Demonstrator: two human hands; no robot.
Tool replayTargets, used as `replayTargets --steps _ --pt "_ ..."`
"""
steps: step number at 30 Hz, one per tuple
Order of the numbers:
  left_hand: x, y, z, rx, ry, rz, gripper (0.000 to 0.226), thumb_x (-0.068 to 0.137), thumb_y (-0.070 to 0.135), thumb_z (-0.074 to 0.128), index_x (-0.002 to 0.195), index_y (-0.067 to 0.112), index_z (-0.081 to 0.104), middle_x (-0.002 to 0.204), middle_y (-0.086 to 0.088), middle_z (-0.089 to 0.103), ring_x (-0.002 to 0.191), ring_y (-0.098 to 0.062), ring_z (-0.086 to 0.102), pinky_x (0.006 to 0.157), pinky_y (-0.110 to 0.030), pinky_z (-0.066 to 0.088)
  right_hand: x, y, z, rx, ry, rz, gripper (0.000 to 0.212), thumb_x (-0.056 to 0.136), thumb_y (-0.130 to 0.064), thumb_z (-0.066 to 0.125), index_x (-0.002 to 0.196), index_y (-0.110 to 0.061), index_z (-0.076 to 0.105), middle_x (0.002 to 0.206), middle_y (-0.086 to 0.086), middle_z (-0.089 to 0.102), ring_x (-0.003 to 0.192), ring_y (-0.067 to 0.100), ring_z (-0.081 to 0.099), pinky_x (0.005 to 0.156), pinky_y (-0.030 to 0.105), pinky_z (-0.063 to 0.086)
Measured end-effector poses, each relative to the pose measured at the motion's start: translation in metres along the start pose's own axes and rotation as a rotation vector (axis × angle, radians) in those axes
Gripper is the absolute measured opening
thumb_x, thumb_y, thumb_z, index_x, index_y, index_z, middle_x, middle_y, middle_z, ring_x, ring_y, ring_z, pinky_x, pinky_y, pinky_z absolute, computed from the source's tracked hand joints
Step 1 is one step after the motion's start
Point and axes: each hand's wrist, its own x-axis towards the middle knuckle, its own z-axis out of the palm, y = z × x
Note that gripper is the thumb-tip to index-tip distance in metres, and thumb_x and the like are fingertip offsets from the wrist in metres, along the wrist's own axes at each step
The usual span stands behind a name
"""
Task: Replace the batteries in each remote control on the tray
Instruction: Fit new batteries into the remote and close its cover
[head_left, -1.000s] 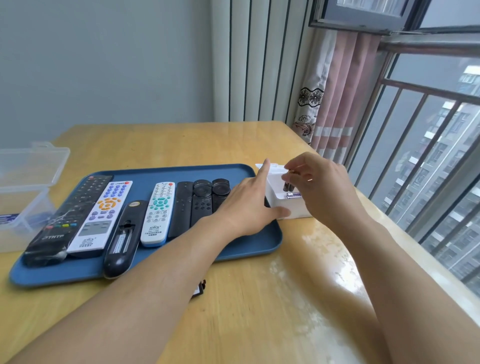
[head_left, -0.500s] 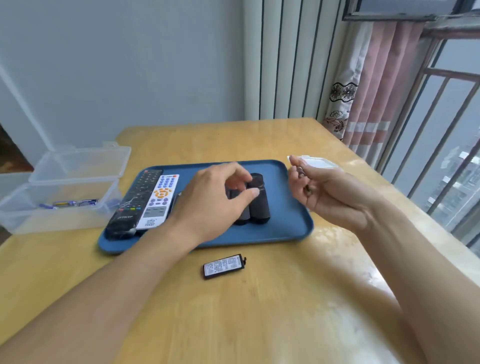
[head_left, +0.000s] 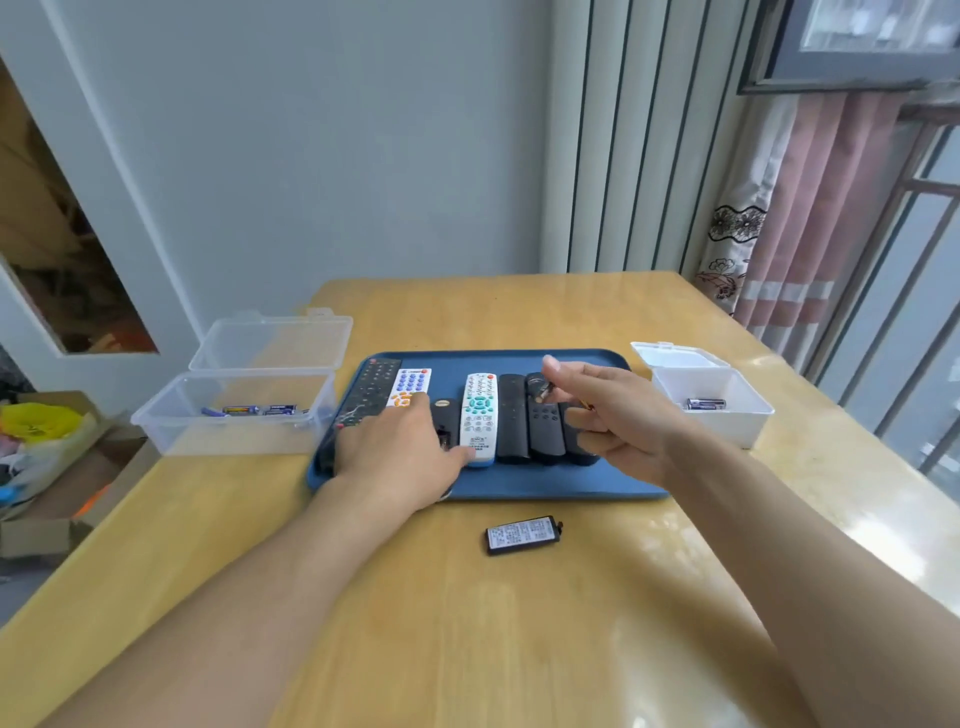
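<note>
A blue tray (head_left: 550, 491) holds several remotes side by side: black ones and two white ones (head_left: 479, 415). My left hand (head_left: 395, 449) lies palm down over the tray's left part. It grips the lower end of a black remote (head_left: 444, 415) whose battery bay is uncovered. My right hand (head_left: 623, 421) hovers over the black remotes on the right and pinches a small dark battery (head_left: 542, 392) between thumb and fingers, the index finger stretched out. The black battery cover (head_left: 523, 535) lies label up on the table in front of the tray.
A clear plastic box (head_left: 234, 415) with its lid open stands left of the tray and holds a few batteries. To the tray's right is a white box (head_left: 711, 410) with a battery inside. Off the table's left edge is a cardboard box of clutter; a railed window runs along the right.
My right hand has left the white box holding a battery and come over the tray. My left hand has moved from the box across the tray onto the open black remote.
</note>
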Motion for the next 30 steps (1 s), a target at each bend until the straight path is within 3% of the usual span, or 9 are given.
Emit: replayTargets --steps 4,8,12,15,19,22,24,28,30 --pt "-0.004 0.004 -0.001 0.100 -0.059 0.000 0.065 0.088 0.068 0.055 0.132 0.021 0.046 0.127 -0.003 0.063 0.119 -0.027 0.061 0.077 -0.035 0.036 0.007 0.000 0.020 -0.033 0.003 -0.037 0.021 0.087 -0.033 0.075 0.097 -0.015 0.070 0.084 -0.003 0.070 0.053 0.012 0.015 0.044 0.022 0.013" --pt "-0.009 0.004 0.000 -0.024 0.010 -0.019 0.071 0.092 0.048 0.055 0.149 0.015 0.028 0.123 -0.007 0.066 0.115 -0.031 0.062 0.081 -0.036 0.041 0.015 0.003 0.029 -0.048 0.012 -0.045 0.043 0.076 -0.038 0.083 0.106 -0.009 0.072 0.092 0.005 0.066 0.058 0.016 0.013 0.048 0.027 0.012" --pt "-0.015 -0.001 -0.005 -0.195 0.185 -0.052 0.070 0.093 0.033 0.051 0.153 0.012 0.022 0.117 -0.011 0.068 0.109 -0.034 0.063 0.079 -0.038 0.044 0.021 0.000 0.023 -0.038 0.052 -0.115 0.032 0.081 -0.035 0.079 0.100 -0.011 0.071 0.066 -0.010 0.066 0.053 0.012 0.016 0.043 0.022 0.015" --pt "-0.010 -0.005 -0.011 -0.519 0.287 0.031 0.050 0.095 0.029 0.053 0.142 0.025 0.037 0.104 -0.002 0.068 0.091 -0.029 0.064 0.073 -0.038 0.050 0.023 0.002 0.018 0.073 0.081 -0.201 0.019 0.082 -0.033 0.075 0.091 -0.018 0.068 0.050 -0.015 0.053 0.044 0.007 0.020 0.041 0.019 0.017" --pt "0.012 0.011 -0.009 -1.141 0.080 0.063 0.031 0.089 0.015 0.064 0.113 0.026 0.047 0.081 0.000 0.066 0.062 -0.009 0.061 0.058 -0.023 0.048 0.022 0.007 0.021 0.034 0.193 -0.327 0.021 0.072 -0.033 0.082 0.087 -0.021 0.073 0.061 -0.014 0.064 0.052 0.000 0.053 0.047 0.015 0.037" --pt "0.024 0.026 0.004 -1.308 -0.047 0.078 0.037 0.077 0.020 0.068 0.108 0.025 0.049 0.069 0.002 0.067 0.065 -0.016 0.062 0.070 -0.044 0.047 0.019 0.011 0.019 -0.132 0.342 -0.506 0.020 0.072 -0.025 0.088 0.090 -0.023 0.077 0.079 -0.006 0.077 0.077 0.011 0.066 0.074 0.027 0.057" --pt "0.024 0.032 0.013 -1.380 -0.094 0.128 0.042 0.074 0.020 0.067 0.112 0.025 0.049 0.068 0.000 0.064 0.065 -0.021 0.058 0.063 -0.045 0.042 0.012 0.013 0.020 -0.159 0.378 -0.590 0.022 0.071 -0.020 0.089 0.089 -0.021 0.076 0.083 -0.005 0.078 0.080 0.011 0.070 0.079 0.031 0.058" --pt "0.018 0.038 0.019 -1.623 -0.264 0.246 0.025 0.092 0.008 0.051 0.115 0.018 0.057 0.074 -0.006 0.056 0.056 -0.018 0.050 0.044 -0.027 0.030 0.006 0.019 0.027 -0.185 0.376 -0.699 0.020 0.069 -0.012 0.088 0.082 -0.015 0.074 0.082 -0.005 0.078 0.079 0.010 0.072 0.076 0.030 0.057" --pt "0.014 0.033 0.020 -1.788 -0.384 0.289 0.025 0.095 0.022 0.042 0.113 0.018 0.059 0.077 -0.009 0.057 0.058 -0.019 0.051 0.044 -0.026 0.029 0.005 0.023 0.030 -0.189 0.370 -0.733 0.019 0.068 -0.015 0.088 0.082 -0.017 0.076 0.084 -0.004 0.078 0.081 0.014 0.074 0.081 0.037 0.059"
